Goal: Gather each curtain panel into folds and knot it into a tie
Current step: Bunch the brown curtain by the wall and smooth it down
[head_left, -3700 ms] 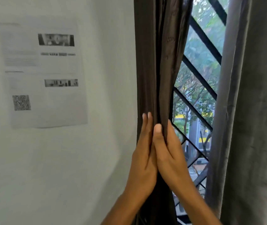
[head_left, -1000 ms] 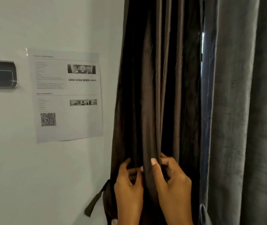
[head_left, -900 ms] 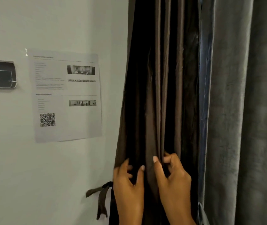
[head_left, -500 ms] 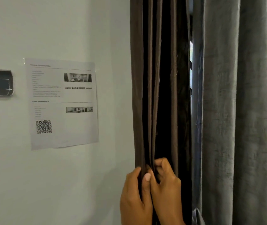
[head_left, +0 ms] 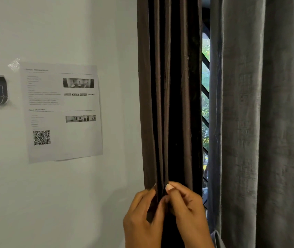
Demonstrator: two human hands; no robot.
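Head view showed a big grey curtain point(head_left: 260, 122) on the right. Beside it hung the brown curtain point(head_left: 169, 104), bunched in folds. Low down, the left hand point(head_left: 142, 221) and right hand point(head_left: 187, 212) were close together, both pinching its folds.

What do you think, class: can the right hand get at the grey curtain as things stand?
Probably yes: the right hand, now pinching the brown curtain, is beside the grey curtain, with nothing between them.

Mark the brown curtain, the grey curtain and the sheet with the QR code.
brown curtain point(head_left: 160, 104), head view, on a lit front fold.
grey curtain point(head_left: 260, 122), head view, on the panel's middle.
paper sheet point(head_left: 81, 140), head view, on its blank lower right.
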